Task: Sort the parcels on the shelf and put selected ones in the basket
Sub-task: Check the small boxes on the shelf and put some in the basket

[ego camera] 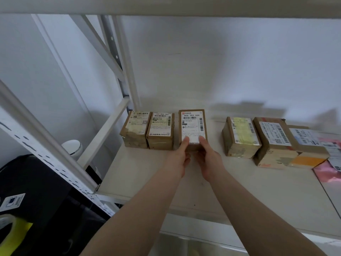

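Observation:
A small brown parcel [192,122] with a white label sits on the cream shelf [151,174]. My left hand [180,157] and my right hand [207,157] hold its near end, each thumb pressed on the label and fingers curled under the front edge. Two brown parcels [135,129] [160,131] stand side by side just to its left. To the right lie a parcel with a yellowish label [240,137] and two larger cardboard boxes [273,139] [304,145]. No basket is in view.
A pink mailer bag [327,170] lies at the far right edge. White shelf uprights and a diagonal brace [105,50] stand at the left. Below left are a dark bag [36,191], a white round object [72,147] and something yellow-green [16,235].

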